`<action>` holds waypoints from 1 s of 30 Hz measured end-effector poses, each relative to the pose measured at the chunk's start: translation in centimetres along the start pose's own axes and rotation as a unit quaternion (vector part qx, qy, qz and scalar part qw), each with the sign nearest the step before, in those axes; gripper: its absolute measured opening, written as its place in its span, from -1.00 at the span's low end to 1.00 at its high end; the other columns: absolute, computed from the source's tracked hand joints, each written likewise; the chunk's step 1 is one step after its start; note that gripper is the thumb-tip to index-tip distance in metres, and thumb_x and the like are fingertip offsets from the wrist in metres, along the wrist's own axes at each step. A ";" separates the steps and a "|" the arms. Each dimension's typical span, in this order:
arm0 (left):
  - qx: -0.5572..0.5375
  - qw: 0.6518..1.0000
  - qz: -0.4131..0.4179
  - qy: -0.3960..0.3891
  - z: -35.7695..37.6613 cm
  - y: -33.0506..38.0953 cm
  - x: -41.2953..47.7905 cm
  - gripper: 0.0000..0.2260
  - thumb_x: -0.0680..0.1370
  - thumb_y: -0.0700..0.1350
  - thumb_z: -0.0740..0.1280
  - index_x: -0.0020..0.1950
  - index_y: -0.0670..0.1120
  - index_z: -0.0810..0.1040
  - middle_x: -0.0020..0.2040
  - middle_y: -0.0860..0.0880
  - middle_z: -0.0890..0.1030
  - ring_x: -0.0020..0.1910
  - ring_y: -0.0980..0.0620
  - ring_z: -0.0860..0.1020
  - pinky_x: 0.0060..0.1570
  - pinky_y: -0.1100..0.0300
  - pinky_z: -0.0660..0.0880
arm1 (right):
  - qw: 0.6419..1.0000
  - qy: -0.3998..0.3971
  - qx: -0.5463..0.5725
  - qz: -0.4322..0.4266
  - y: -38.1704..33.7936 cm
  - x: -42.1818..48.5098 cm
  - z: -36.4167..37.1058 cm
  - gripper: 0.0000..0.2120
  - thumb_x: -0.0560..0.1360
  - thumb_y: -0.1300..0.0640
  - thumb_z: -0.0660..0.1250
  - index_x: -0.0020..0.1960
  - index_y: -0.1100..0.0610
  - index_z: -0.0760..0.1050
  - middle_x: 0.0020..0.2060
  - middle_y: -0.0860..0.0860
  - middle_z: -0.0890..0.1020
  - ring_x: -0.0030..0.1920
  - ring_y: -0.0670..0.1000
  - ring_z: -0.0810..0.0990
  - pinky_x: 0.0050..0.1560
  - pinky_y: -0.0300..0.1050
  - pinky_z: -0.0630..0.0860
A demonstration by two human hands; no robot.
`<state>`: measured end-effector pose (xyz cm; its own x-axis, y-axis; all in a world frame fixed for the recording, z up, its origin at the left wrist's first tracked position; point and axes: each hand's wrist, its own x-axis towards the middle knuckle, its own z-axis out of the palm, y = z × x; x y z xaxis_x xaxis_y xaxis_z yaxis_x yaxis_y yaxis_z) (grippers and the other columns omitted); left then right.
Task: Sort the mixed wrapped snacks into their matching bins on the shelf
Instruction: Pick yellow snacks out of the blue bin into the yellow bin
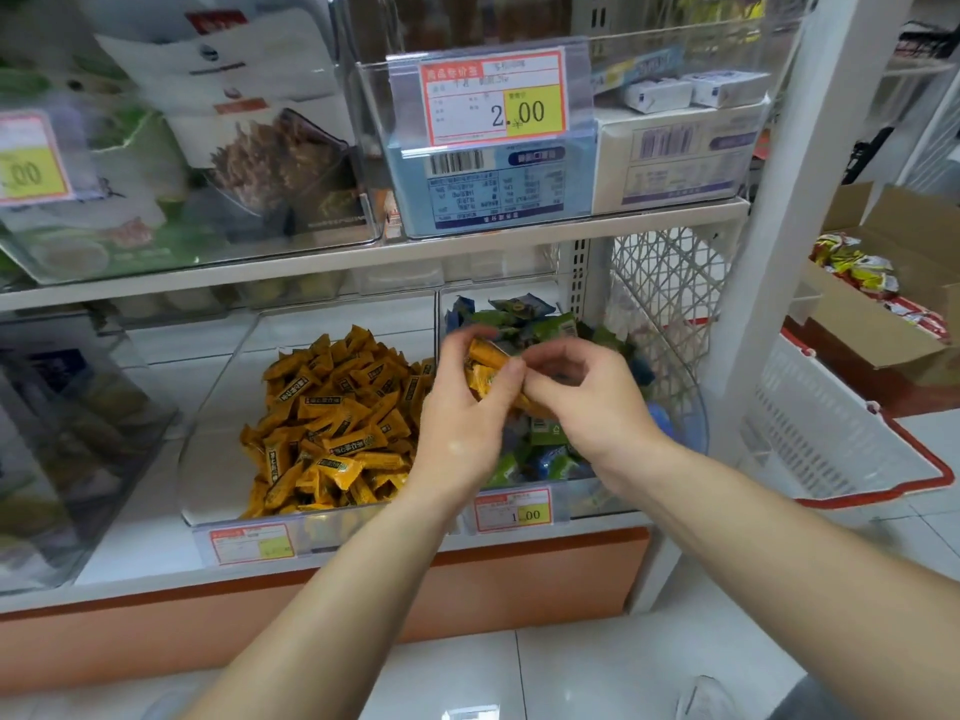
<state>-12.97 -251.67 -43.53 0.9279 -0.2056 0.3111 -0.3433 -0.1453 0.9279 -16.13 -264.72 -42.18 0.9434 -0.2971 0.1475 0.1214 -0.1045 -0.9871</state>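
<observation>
A small grocery shop, seen at the snack shelf.
The big price tag point(493, 98) marked 2.00 hangs on a clear bin of boxed goods point(675, 158). Below the tag, more clear bins point(218, 387) hold loose orange wrapped snacks point(332, 423) and green and blue snacks point(540, 459), each bin with a small price tag point(513, 510) on its front. Right of the big tag and lower, a white shopping basket point(831, 433) with a red rim sits by an open cardboard box point(883, 335) of packets.
</observation>
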 end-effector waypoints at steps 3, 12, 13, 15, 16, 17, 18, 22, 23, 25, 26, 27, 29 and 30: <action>0.050 0.998 0.018 0.027 -2.4 0.1 1.2 -0.83 0.56 0.03 0.40 0.10 0.16 0.46 -0.14 0.08 0.61 -0.23 0.18 0.59 -0.24 0.29 0.49 | 0.998 -0.067 0.003 -0.021 -0.2 0.8 -0.1 -0.80 0.56 0.26 0.35 -0.04 -0.02 0.65 -0.14 -0.10 0.73 -0.05 -0.16 0.67 -0.07 -0.31 0.55; 0.412 0.910 -0.051 -0.016 -13.8 -3.8 3.0 -0.77 0.55 0.13 0.37 0.17 0.23 0.44 -0.12 0.14 0.63 -0.12 0.07 0.61 -0.28 0.19 0.47 | 0.884 -0.226 -0.370 -0.176 2.0 1.5 0.8 -0.78 0.55 0.01 0.33 0.18 -0.12 0.60 0.01 -0.30 0.59 0.03 -0.33 0.51 0.02 -0.25 0.42; 0.453 0.887 -0.073 -0.045 -14.0 -4.0 2.9 -0.75 0.56 0.16 0.36 0.21 0.21 0.47 -0.04 0.07 0.64 -0.06 0.01 0.61 -0.23 0.16 0.49 | 0.844 -0.262 -0.428 -0.191 2.3 1.6 1.3 -0.73 0.57 -0.06 0.30 0.26 -0.14 0.55 0.11 -0.25 0.58 0.12 -0.26 0.48 0.09 -0.16 0.44; 0.531 0.841 -0.076 -0.067 -14.0 -3.8 2.8 -0.68 0.56 0.21 0.32 0.28 0.17 0.52 0.08 0.00 0.64 0.01 -0.04 0.61 -0.11 0.10 0.55 | 0.766 -0.315 -0.530 -0.183 2.7 1.8 1.8 -0.64 0.56 -0.20 0.25 0.33 -0.21 0.47 0.28 -0.16 0.51 0.26 -0.04 0.42 0.22 0.01 0.45; 0.558 0.826 -0.054 -0.051 -13.8 -3.4 2.8 -0.66 0.56 0.22 0.31 0.29 0.15 0.54 0.08 -0.02 0.65 0.00 -0.05 0.61 -0.09 0.07 0.57 | 0.749 -0.329 -0.550 -0.170 2.7 2.0 1.8 -0.63 0.54 -0.24 0.26 0.32 -0.22 0.47 0.29 -0.15 0.50 0.26 0.00 0.42 0.21 0.04 0.46; 0.567 0.823 -0.022 -0.026 -13.4 -3.0 2.6 -0.66 0.56 0.22 0.30 0.28 0.13 0.55 0.06 -0.02 0.66 -0.02 -0.04 0.61 -0.11 0.07 0.57 | 0.749 -0.334 -0.549 -0.163 2.6 2.3 1.6 -0.65 0.52 -0.24 0.30 0.28 -0.22 0.49 0.25 -0.14 0.51 0.23 0.00 0.44 0.18 0.04 0.48; 0.554 0.832 0.013 -0.006 -12.8 -2.5 2.2 -0.65 0.55 0.21 0.30 0.27 0.11 0.56 0.04 0.00 0.66 -0.03 -0.01 0.60 -0.12 0.10 0.55 | 0.758 -0.331 -0.539 -0.160 2.5 2.5 1.2 -0.68 0.50 -0.20 0.35 0.23 -0.20 0.52 0.19 -0.14 0.54 0.19 -0.01 0.48 0.13 0.03 0.50; 0.382 0.922 0.018 -0.066 -9.2 -2.1 0.2 -0.55 0.53 0.18 0.36 0.36 0.05 0.48 0.17 0.10 0.60 0.07 0.15 0.54 0.03 0.25 0.48 | 0.748 -0.293 -0.581 -0.130 2.1 3.9 -0.9 -0.77 0.46 -0.08 0.43 0.12 -0.17 0.56 0.11 -0.14 0.58 0.13 -0.02 0.53 0.04 -0.03 0.55; 0.360 0.928 -0.004 -0.095 -8.4 -2.4 -0.3 -0.48 0.52 0.18 0.39 0.42 0.02 0.42 0.18 0.11 0.59 0.07 0.16 0.54 0.05 0.25 0.51 | 0.743 -0.285 -0.595 -0.112 2.0 4.2 -1.4 -0.77 0.46 -0.06 0.43 0.11 -0.17 0.57 0.11 -0.14 0.58 0.13 -0.01 0.54 0.03 -0.04 0.56; 0.355 0.926 -0.026 -0.128 -7.4 -3.1 -0.9 -0.37 0.50 0.16 0.43 0.49 0.00 0.31 0.19 0.10 0.58 0.06 0.12 0.57 0.08 0.13 0.59 | 0.734 -0.272 -0.617 -0.082 1.9 4.7 -2.0 -0.75 0.45 -0.04 0.44 0.12 -0.17 0.56 0.13 -0.11 0.57 0.14 0.02 0.54 0.03 -0.04 0.57; 0.355 0.926 -0.029 -0.129 -7.3 -3.4 -1.0 -0.35 0.50 0.14 0.44 0.50 0.00 0.28 0.18 0.10 0.58 0.06 0.10 0.58 0.08 0.08 0.60 | 0.727 -0.265 -0.628 -0.083 1.8 4.7 -1.9 -0.74 0.44 -0.04 0.44 0.13 -0.16 0.56 0.13 -0.10 0.57 0.14 0.03 0.54 0.03 -0.03 0.57; 0.348 0.929 -0.031 -0.125 -7.2 -3.6 -1.0 -0.35 0.49 0.12 0.45 0.50 0.01 0.28 0.16 0.10 0.58 0.04 0.09 0.59 0.07 0.05 0.61 | 0.722 -0.250 -0.637 -0.102 1.8 4.7 -1.7 -0.73 0.44 -0.04 0.44 0.13 -0.15 0.56 0.11 -0.11 0.56 0.13 0.02 0.54 0.01 -0.02 0.58; 0.328 0.936 -0.034 -0.121 -7.3 -3.9 -0.9 -0.36 0.48 0.10 0.46 0.48 0.02 0.28 0.12 0.11 0.58 0.01 0.09 0.60 0.06 0.04 0.60 | 0.745 -0.220 -0.608 -0.166 2.0 4.3 -0.5 -0.72 0.44 -0.03 0.44 0.14 -0.16 0.56 0.07 -0.13 0.57 0.09 -0.01 0.55 -0.01 -0.05 0.58; 0.322 0.938 -0.034 -0.122 -7.3 -4.0 -0.9 -0.35 0.48 0.10 0.47 0.48 0.02 0.28 0.12 0.11 0.58 0.01 0.09 0.60 0.05 0.03 0.60 | 0.773 -0.228 -0.562 -0.185 2.1 4.0 0.2 -0.71 0.45 -0.02 0.45 0.16 -0.17 0.56 0.08 -0.16 0.57 0.09 -0.05 0.54 0.02 -0.07 0.56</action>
<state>-11.38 -243.78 -46.06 0.9166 -0.3792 0.1264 -0.3746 -0.7044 0.6029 -12.03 -265.94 -43.66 0.9505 0.2882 0.1165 0.3048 -0.9376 -0.1674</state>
